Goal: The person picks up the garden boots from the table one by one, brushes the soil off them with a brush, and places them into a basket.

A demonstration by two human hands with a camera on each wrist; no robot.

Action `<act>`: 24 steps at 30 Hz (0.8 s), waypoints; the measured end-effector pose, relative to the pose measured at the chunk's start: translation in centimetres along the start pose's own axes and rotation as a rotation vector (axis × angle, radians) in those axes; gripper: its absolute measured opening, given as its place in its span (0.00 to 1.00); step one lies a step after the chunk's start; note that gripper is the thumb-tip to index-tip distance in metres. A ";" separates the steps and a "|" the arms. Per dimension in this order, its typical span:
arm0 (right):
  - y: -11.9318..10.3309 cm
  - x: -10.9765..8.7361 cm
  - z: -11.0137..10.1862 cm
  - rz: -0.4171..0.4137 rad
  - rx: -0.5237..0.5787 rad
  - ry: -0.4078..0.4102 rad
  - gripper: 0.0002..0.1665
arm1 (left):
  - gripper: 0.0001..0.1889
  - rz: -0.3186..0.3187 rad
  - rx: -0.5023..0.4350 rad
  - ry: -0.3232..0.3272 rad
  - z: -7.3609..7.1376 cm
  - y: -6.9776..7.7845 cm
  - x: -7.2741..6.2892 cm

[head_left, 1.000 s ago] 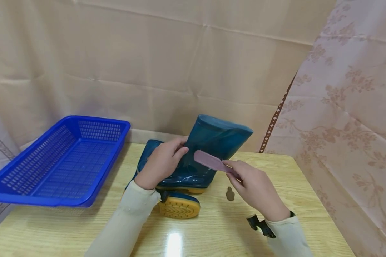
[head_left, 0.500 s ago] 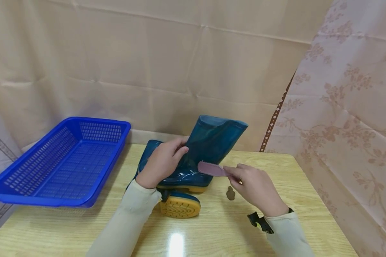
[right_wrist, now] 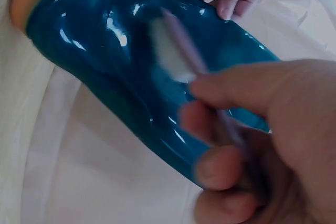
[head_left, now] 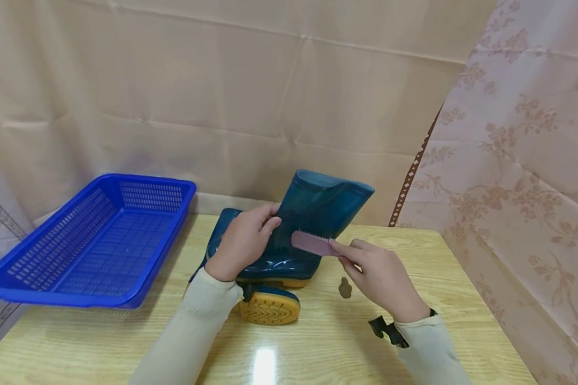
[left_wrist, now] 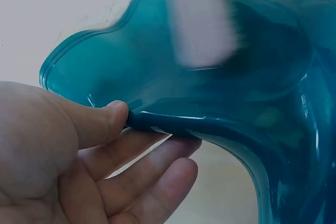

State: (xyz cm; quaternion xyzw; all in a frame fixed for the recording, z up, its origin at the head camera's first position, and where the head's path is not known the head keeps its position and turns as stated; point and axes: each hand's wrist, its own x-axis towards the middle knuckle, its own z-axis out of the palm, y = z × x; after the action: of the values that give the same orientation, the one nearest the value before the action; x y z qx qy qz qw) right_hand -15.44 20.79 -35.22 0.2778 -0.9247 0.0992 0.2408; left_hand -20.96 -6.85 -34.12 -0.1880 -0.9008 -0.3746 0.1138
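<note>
A glossy teal rain boot [head_left: 318, 208] with a yellow sole leans to the right on the table in the head view. My left hand [head_left: 243, 240] pinches the edge of its shaft between thumb and fingers, plain in the left wrist view [left_wrist: 100, 156]. In my right hand [head_left: 382, 275] is a pinkish-purple brush [head_left: 313, 243], gripped by its handle. Its pale bristles [right_wrist: 168, 51] lie against the shaft in the right wrist view, blurred. A second boot [head_left: 270, 307] lies behind and below my left wrist, its yellow patterned sole toward me.
A blue plastic basket [head_left: 111, 251] with slatted sides stands at the left of the wooden table [head_left: 318, 353]. A small brown smear [head_left: 345, 287] marks the tabletop near my right hand. Beige curtain [head_left: 221, 107] hangs right behind the table.
The brush has gone down the boot's shaft toward the ankle and come back up a little, with my right hand. The boot's top flexes slightly; my left hand stays nearly still.
</note>
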 end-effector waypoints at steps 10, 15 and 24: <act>-0.2 0.0 0.2 0.077 0.083 -0.138 0.21 | 0.17 0.013 -0.002 -0.003 0.1 -0.1 -0.2; -0.1 0.0 0.0 0.016 0.120 0.165 0.27 | 0.19 0.013 -0.008 -0.014 0.0 0.1 -0.2; 0.2 0.2 0.6 0.023 0.034 0.071 0.26 | 0.19 0.011 -0.028 -0.027 0.0 -0.1 -0.1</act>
State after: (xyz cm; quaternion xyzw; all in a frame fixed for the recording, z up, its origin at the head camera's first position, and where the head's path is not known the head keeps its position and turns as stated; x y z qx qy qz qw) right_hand -15.89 20.71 -35.63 0.2678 -0.9168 0.1273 0.2674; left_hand -20.91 -6.99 -34.22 -0.1995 -0.8959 -0.3840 0.1009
